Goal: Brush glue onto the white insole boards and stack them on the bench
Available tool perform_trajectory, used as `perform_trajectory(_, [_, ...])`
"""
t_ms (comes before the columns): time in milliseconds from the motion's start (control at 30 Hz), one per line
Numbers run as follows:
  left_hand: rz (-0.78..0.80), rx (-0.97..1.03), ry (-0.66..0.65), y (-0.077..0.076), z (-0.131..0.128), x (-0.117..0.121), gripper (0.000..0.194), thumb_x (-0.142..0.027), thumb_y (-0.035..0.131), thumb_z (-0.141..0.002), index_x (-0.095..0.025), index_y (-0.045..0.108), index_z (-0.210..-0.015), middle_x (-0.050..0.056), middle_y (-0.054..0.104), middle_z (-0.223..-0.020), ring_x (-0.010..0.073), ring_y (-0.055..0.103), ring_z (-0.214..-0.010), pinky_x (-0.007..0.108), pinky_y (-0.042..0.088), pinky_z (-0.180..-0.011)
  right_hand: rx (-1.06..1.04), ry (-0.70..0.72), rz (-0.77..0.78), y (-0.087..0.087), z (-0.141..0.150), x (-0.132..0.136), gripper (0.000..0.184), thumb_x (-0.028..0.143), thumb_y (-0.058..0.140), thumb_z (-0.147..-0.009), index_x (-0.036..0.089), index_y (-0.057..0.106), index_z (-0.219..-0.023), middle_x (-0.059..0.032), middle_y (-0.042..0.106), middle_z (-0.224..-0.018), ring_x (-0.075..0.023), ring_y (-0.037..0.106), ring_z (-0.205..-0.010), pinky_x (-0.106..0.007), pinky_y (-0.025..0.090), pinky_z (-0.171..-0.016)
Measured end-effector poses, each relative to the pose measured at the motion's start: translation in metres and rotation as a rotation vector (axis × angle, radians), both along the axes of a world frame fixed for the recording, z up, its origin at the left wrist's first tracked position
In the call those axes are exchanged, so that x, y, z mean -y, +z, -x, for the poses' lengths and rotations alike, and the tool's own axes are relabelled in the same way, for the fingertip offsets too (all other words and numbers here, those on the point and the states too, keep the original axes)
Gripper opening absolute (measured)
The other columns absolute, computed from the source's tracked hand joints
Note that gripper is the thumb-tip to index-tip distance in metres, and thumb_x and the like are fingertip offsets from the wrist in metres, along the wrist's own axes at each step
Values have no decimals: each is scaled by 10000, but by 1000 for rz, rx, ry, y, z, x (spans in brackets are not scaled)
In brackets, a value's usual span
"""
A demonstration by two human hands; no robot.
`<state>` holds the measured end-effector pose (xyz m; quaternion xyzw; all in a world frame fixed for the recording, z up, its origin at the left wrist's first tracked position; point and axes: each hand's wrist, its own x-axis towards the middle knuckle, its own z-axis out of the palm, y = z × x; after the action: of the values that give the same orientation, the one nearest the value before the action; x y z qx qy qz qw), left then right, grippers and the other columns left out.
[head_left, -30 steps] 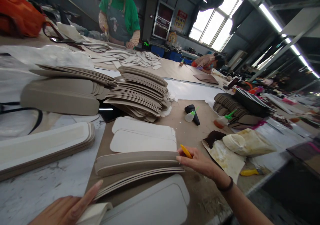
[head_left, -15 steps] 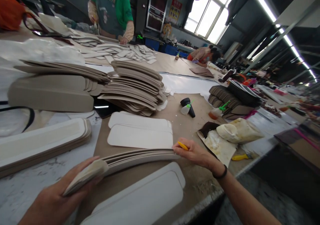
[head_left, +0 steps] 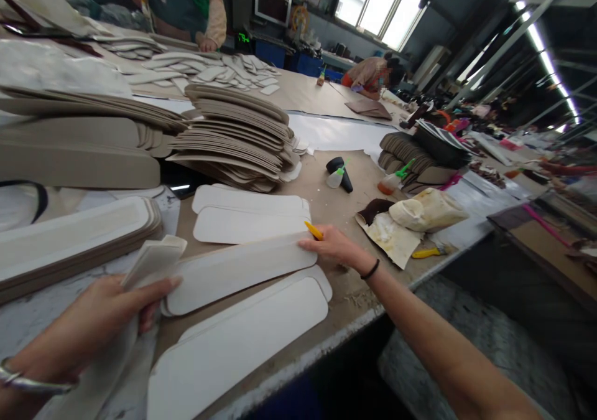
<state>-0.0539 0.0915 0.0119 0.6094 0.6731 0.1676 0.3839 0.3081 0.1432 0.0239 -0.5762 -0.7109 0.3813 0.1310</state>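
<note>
My left hand (head_left: 96, 323) is closed on the near end of a small bundle of long beige pieces (head_left: 149, 261), thumb on top. My right hand (head_left: 331, 247) holds a yellow tool (head_left: 313, 230) between its fingers and presses on the far end of a long white piece (head_left: 237, 270) lying flat on the brown board. Another white piece (head_left: 237, 345) lies closer to me, at the table edge. Two more white pieces (head_left: 249, 214) lie just beyond the hands.
Tall stacks of beige pieces (head_left: 237, 137) stand behind, with a low stack (head_left: 69, 239) at left. Glue bottles (head_left: 336, 177), a stained rag (head_left: 426, 211) and dark pieces (head_left: 401, 152) are at right. A person in green (head_left: 186, 0) works at the far side; another person (head_left: 370, 74) leans over farther right.
The bundle held on edge has been tipped down: one white piece now lies flat under my right hand, and my left hand has drawn the rest back toward me.
</note>
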Motion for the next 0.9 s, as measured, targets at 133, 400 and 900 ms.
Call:
perform_trajectory(133, [236,129,-30,-9,5,2,618,-645,470,-812,-227,461,-356,-29,535,-372,174,535,-487,289,432,-602,197,-21,-171,3,6,6,294,347,564,-875,192,468,-644,36,455,-638,-120,419,-605,-249,308,-574])
perform_trajectory(400, [232,-12,216,10,12,26,541,-682,606,-608,-208,487,-374,-30,554,-432,177,522,-561,274,347,-645,50,-200,-481,51,-9,62,463,553,324,-975,204,594,-835,-39,567,-746,-178,538,-692,-294,429,-656])
perform_trajectory(900, [445,493,275,7,-30,119,428,-571,560,-658,-226,526,-409,12,575,-458,180,489,-545,297,386,-631,-716,-313,202,8,106,143,344,510,708,-777,192,593,-839,21,579,-631,-131,567,-571,-250,480,-593])
